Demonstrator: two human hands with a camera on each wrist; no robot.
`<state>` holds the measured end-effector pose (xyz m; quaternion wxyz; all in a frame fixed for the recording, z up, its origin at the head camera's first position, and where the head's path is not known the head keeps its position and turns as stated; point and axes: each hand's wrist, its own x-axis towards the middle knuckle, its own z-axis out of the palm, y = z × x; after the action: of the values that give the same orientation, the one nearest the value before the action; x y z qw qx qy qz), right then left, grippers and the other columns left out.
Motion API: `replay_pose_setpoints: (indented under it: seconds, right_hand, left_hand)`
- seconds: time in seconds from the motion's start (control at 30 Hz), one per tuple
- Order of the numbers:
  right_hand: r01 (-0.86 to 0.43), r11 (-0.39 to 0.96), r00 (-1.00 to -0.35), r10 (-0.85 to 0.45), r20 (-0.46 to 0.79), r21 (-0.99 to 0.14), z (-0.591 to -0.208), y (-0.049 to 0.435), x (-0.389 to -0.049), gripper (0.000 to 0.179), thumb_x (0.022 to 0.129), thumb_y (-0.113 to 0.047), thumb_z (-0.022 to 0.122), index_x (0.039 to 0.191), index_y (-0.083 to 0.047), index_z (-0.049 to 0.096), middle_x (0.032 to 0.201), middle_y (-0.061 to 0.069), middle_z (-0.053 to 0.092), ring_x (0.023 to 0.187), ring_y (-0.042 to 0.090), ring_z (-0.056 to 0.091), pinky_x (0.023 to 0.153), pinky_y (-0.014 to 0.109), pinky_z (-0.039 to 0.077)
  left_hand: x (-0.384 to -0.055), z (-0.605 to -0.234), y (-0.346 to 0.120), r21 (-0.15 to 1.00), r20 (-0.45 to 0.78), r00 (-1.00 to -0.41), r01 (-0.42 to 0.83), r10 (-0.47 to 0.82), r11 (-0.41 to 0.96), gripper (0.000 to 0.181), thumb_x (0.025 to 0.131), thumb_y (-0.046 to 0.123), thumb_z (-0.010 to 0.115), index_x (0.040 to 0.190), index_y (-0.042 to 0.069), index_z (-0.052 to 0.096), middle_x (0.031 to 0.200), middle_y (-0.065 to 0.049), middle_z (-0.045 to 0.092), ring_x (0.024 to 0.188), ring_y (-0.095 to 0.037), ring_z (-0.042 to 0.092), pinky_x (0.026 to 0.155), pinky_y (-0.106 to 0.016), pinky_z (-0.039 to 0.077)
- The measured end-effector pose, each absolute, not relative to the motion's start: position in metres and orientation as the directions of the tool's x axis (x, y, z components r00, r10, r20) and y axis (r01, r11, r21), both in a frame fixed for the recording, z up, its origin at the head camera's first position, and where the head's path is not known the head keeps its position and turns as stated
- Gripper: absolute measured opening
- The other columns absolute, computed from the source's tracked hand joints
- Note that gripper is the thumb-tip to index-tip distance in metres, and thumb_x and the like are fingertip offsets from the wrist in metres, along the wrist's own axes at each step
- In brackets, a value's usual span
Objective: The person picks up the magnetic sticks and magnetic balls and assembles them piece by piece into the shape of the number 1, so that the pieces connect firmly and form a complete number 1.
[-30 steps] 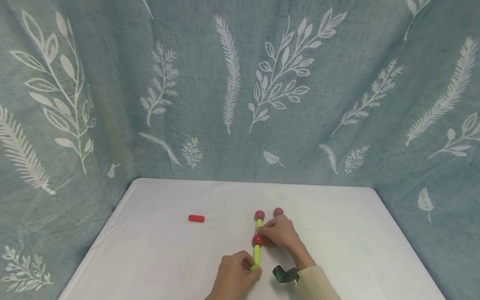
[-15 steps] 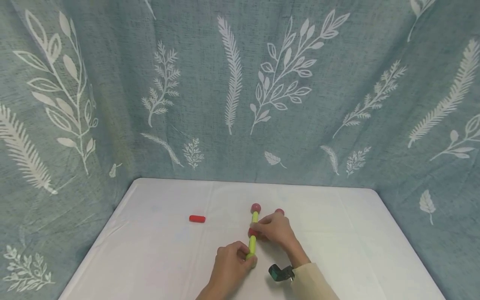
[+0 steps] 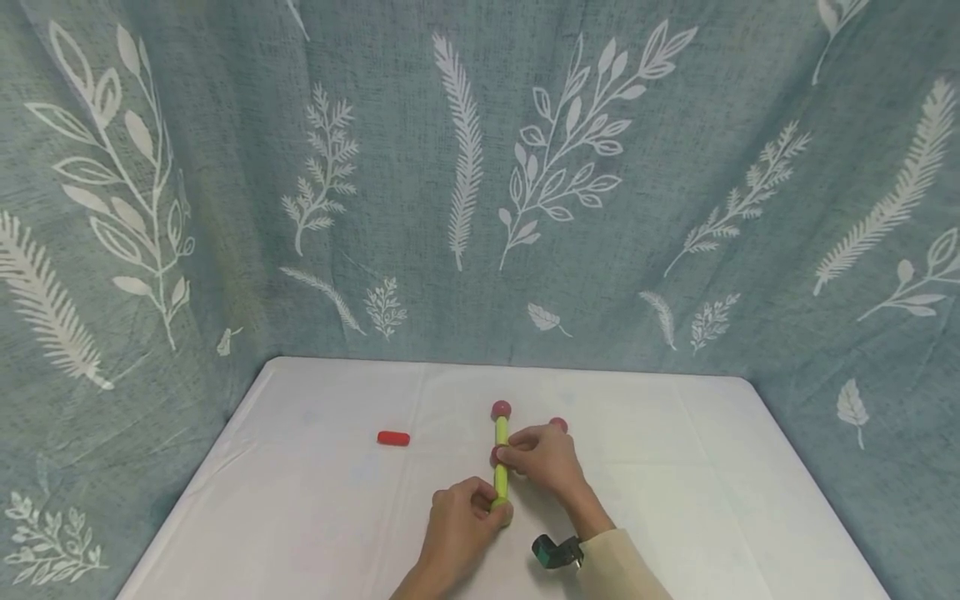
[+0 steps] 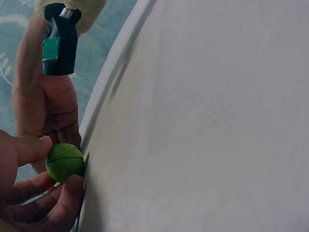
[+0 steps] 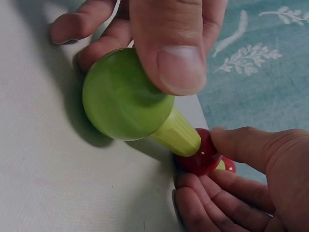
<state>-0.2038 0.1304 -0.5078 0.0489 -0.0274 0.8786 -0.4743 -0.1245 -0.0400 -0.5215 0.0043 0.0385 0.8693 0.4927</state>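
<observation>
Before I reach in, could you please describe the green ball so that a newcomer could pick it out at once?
On the white table, find the line of yellow-green rods and red balls. The green ball sits at the line's near end, pinched by the left hand. It is the only green ball in view; the others are red, and the rods are long and slim.

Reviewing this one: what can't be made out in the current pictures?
Head view: lower part of the rightmost red ball, behind the right hand.
Left wrist view: the near yellow-green rod, almost all behind the green ball and the left hand.
Right wrist view: the far red ball, partly hidden by the middle red ball.
</observation>
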Motion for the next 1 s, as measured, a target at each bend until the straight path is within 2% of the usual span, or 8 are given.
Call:
replay_pose_setpoints:
  seconds: [0.2,0.37,0.47,0.57,0.63,0.77,0.9,1.0]
  right_hand:
    - [-0.032,0.539,-0.993,-0.113,-0.035,-0.841,-0.511,0.129,-0.206,0.018,0.092,-0.027,0.09,0.099,-0.012,0.085,0.084,-0.001,0.083,0.077,0.012,0.071,0.07,0.029,0.057]
    - [-0.027,0.549,-0.994,-0.1,-0.034,-0.836,-0.513,0.128,-0.208,0.015,0.093,-0.026,0.089,0.101,-0.014,0.085,0.087,-0.003,0.083,0.079,0.013,0.072,0.072,0.031,0.058]
    - [-0.033,0.546,-0.994,-0.102,-0.026,-0.837,-0.514,0.127,-0.21,0.015,0.093,-0.024,0.089,0.102,-0.013,0.085,0.088,-0.002,0.083,0.079,0.012,0.072,0.072,0.031,0.059]
    - [-0.041,0.537,-0.994,-0.109,-0.021,-0.843,-0.515,0.127,-0.21,0.016,0.093,-0.024,0.089,0.102,-0.012,0.085,0.088,-0.002,0.083,0.078,0.012,0.072,0.071,0.031,0.059]
    - [-0.038,0.534,-0.994,-0.111,-0.025,-0.844,-0.515,0.128,-0.209,0.017,0.093,-0.025,0.089,0.102,-0.012,0.085,0.088,-0.002,0.083,0.079,0.013,0.072,0.071,0.031,0.059]
    - [-0.031,0.543,-0.993,-0.113,-0.037,-0.839,-0.516,0.13,-0.21,0.019,0.092,-0.027,0.089,0.104,-0.013,0.084,0.089,-0.002,0.082,0.081,0.013,0.072,0.073,0.032,0.059]
    - [-0.049,0.545,-0.991,-0.13,-0.026,-0.837,-0.517,0.132,-0.21,0.019,0.093,-0.026,0.089,0.105,-0.012,0.084,0.091,-0.002,0.082,0.082,0.013,0.072,0.073,0.031,0.059]
    - [-0.073,0.536,-0.989,-0.148,-0.008,-0.841,-0.519,0.133,-0.21,0.019,0.093,-0.024,0.088,0.106,-0.011,0.084,0.093,0.0,0.083,0.083,0.013,0.073,0.073,0.031,0.06]
  left_hand:
    - [-0.125,-0.512,-0.061,0.861,0.036,-0.999,0.04,0.019,0.507,0.026,0.092,0.024,0.089,0.106,0.006,0.077,0.095,-0.001,0.08,0.082,-0.011,0.077,0.078,-0.033,0.065]
    - [-0.136,-0.5,-0.087,0.835,0.065,-0.996,0.025,-0.053,0.55,0.021,0.093,0.019,0.088,0.108,0.007,0.079,0.097,-0.002,0.081,0.086,-0.013,0.077,0.081,-0.036,0.065]
    - [-0.146,-0.496,-0.108,0.809,0.125,-0.988,0.05,-0.088,0.586,0.018,0.094,0.013,0.086,0.107,0.005,0.079,0.097,-0.004,0.082,0.089,-0.016,0.077,0.082,-0.036,0.065]
    - [-0.157,-0.492,-0.131,0.773,0.208,-0.972,0.096,-0.107,0.627,0.018,0.093,0.007,0.084,0.11,0.001,0.079,0.1,-0.01,0.082,0.092,-0.022,0.078,0.082,-0.038,0.066]
    - [-0.166,-0.491,-0.145,0.743,0.256,-0.961,0.128,-0.103,0.657,0.021,0.093,0.002,0.082,0.113,-0.002,0.079,0.104,-0.016,0.082,0.092,-0.027,0.078,0.081,-0.04,0.066]
    - [-0.179,-0.49,-0.164,0.679,0.27,-0.959,0.13,-0.081,0.722,0.028,0.093,-0.003,0.079,0.121,-0.004,0.077,0.116,-0.024,0.08,0.102,-0.038,0.078,0.092,-0.051,0.066]
    - [-0.188,-0.491,-0.175,0.6,0.252,-0.968,0.151,-0.007,0.786,0.031,0.094,-0.004,0.077,0.124,-0.005,0.076,0.125,-0.026,0.078,0.119,-0.045,0.074,0.105,-0.057,0.059]
    - [-0.193,-0.494,-0.178,0.559,0.242,-0.969,0.184,0.053,0.809,0.03,0.092,-0.006,0.077,0.122,-0.007,0.077,0.122,-0.026,0.078,0.118,-0.045,0.074,0.105,-0.059,0.059]
